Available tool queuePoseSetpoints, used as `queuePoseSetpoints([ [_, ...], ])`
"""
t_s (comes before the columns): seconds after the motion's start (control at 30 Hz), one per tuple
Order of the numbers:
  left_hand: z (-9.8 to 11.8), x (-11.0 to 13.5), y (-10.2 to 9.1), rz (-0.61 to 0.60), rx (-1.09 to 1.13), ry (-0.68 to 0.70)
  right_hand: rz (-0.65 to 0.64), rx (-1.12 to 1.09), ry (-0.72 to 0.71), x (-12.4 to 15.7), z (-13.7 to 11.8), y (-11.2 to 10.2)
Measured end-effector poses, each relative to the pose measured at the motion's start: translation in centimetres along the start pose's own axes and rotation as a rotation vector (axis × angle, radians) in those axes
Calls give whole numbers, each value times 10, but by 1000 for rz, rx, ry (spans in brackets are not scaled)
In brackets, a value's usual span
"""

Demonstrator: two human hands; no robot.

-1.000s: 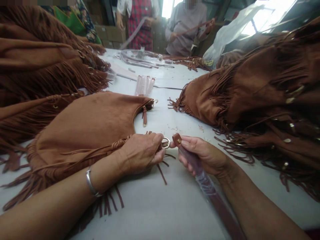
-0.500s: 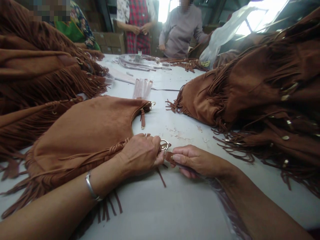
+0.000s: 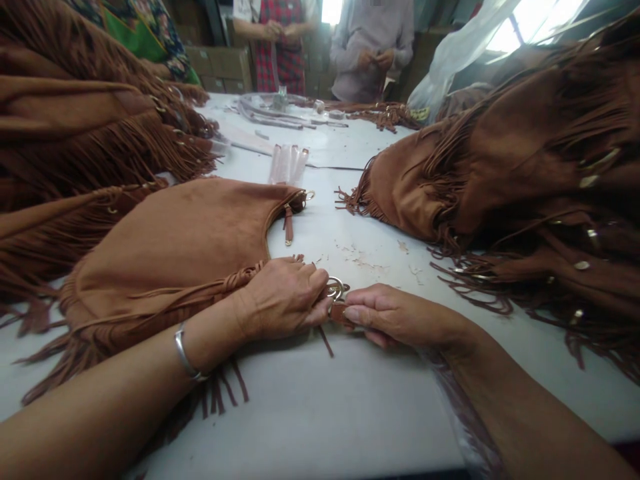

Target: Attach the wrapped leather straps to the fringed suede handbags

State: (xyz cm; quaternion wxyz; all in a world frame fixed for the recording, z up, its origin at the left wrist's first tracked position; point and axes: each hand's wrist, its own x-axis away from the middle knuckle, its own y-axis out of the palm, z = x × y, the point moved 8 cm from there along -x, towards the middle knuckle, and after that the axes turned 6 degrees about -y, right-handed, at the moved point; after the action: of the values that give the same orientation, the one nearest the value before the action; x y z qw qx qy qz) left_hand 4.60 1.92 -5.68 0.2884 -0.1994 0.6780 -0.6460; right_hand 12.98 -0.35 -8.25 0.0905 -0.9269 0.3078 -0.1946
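A brown suede-like fringed handbag (image 3: 185, 233) lies flat on the white table at my left. My left hand (image 3: 285, 297) is closed on the bag's near corner, beside a metal ring (image 3: 336, 288) and the zipper end. In my right hand (image 3: 400, 317) is a brown strap (image 3: 340, 312), pinched close to its metal end fitting. That fitting meets the ring; whether it is hooked through I cannot tell. The strap's plastic-wrapped length (image 3: 463, 413) runs down under my right forearm. At the bag's far corner are a second ring (image 3: 310, 196) and a zipper pull (image 3: 289, 225).
Piles of brown fringed bags stand at left (image 3: 100, 127) and right (image 3: 500, 167). Beyond my bag lie plastic-wrapped strips (image 3: 289, 165). Straps (image 3: 265, 113) and scraps (image 3: 360, 257) are on the table (image 3: 320, 400). Several people stand at the far side, near cardboard boxes (image 3: 225, 63).
The strap's metal end has come closer to the ring at the bag's corner. Across the table, the person in the grey top has brought both hands together. The view has tilted slightly down.
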Motion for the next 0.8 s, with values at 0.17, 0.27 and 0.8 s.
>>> queuePoseSetpoints([
  [0.17,7,2,2,-27,10,77,165,-10,72,3,3,-12],
  [0.27,0,0,4,-29,-28,-14,187,-56,74,6,2,-14],
  [0.8,-7,1,1,-59,37,-84,50,-148,9,-2,-4,2],
])
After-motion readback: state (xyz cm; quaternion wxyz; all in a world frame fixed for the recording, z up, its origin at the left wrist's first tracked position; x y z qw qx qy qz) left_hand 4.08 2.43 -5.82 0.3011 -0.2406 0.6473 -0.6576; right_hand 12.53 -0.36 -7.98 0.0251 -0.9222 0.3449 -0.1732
